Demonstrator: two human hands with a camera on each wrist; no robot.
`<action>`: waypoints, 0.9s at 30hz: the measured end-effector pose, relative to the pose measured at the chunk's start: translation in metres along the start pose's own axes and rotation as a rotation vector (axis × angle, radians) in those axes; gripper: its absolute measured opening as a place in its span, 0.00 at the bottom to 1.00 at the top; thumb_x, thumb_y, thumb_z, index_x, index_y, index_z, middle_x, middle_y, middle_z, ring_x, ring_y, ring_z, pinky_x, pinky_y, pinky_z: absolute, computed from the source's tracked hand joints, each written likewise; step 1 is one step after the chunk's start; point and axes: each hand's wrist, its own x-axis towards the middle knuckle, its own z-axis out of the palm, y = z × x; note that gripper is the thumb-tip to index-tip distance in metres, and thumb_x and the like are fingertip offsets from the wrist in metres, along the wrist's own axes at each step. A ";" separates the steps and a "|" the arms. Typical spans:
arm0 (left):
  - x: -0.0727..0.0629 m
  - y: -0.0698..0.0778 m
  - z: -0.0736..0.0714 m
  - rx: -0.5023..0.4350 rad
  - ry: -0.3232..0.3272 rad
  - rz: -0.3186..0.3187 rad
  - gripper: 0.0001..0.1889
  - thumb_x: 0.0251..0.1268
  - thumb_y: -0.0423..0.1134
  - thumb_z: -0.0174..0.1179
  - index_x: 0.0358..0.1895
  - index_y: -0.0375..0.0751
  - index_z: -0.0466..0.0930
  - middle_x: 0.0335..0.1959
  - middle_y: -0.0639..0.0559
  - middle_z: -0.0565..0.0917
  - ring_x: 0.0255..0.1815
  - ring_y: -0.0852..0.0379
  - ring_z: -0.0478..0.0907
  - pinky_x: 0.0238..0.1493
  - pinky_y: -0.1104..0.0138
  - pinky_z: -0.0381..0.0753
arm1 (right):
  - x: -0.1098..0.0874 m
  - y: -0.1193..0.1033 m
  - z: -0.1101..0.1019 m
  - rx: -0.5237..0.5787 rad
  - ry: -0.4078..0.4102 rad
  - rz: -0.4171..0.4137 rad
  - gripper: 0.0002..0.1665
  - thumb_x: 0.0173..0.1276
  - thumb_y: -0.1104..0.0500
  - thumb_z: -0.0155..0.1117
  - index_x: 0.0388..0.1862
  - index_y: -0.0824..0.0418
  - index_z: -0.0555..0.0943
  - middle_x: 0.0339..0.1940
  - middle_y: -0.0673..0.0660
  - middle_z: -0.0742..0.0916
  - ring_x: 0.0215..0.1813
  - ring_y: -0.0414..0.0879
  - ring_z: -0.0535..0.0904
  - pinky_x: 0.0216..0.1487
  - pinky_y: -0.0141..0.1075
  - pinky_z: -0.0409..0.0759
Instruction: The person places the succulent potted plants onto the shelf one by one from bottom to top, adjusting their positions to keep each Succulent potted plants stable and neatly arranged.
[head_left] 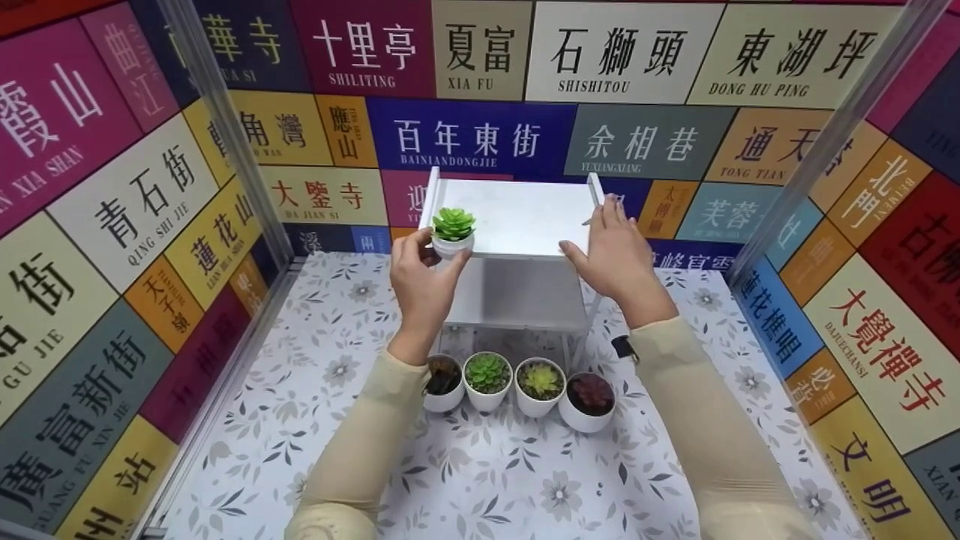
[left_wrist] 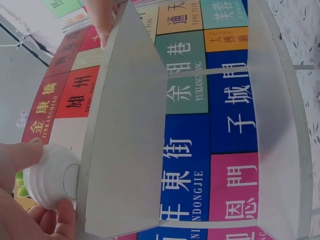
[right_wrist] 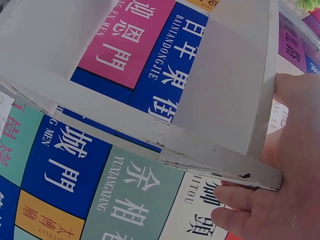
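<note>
My left hand (head_left: 421, 281) pinches a small white pot with a bright green succulent (head_left: 454, 225) between thumb and fingers. The pot is at the front left corner of the top board of a white two-tier shelf (head_left: 525, 217). From the left wrist, the underside of the white pot (left_wrist: 52, 175) appears close against the board's edge. My right hand (head_left: 621, 255) rests on the shelf's right end, fingers extended along the side and thumb at the front edge. In the right wrist view, the shelf corner (right_wrist: 265, 172) lies between the thumb and fingers.
In front of the shelf, a row of white pots stands on the floral tablecloth (head_left: 487, 480): a dark brown plant (head_left: 442, 375), a green succulent (head_left: 487, 373), a yellow-green one (head_left: 540, 381) and a dark red one (head_left: 590, 394). Colourful sign-printed walls (head_left: 472, 139) enclose the table.
</note>
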 end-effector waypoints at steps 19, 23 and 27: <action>0.002 -0.001 0.002 -0.003 0.029 0.001 0.30 0.51 0.40 0.84 0.56 0.32 0.83 0.48 0.42 0.80 0.43 0.52 0.84 0.49 0.68 0.88 | -0.001 0.000 0.001 0.019 0.010 0.001 0.61 0.80 0.25 0.41 0.87 0.72 0.44 0.90 0.70 0.44 0.91 0.64 0.40 0.89 0.59 0.47; 0.002 -0.003 0.002 -0.007 0.033 0.003 0.28 0.52 0.39 0.83 0.55 0.32 0.84 0.47 0.42 0.80 0.42 0.52 0.85 0.49 0.67 0.88 | -0.001 0.000 0.001 0.019 0.012 -0.002 0.61 0.80 0.25 0.41 0.87 0.73 0.44 0.90 0.70 0.44 0.91 0.64 0.40 0.88 0.59 0.47; 0.003 -0.003 0.003 -0.003 0.036 0.009 0.26 0.54 0.38 0.82 0.54 0.32 0.84 0.47 0.41 0.81 0.42 0.52 0.85 0.48 0.68 0.88 | -0.001 0.001 0.000 0.021 0.008 -0.003 0.62 0.80 0.25 0.41 0.87 0.73 0.44 0.90 0.70 0.43 0.91 0.64 0.39 0.88 0.59 0.47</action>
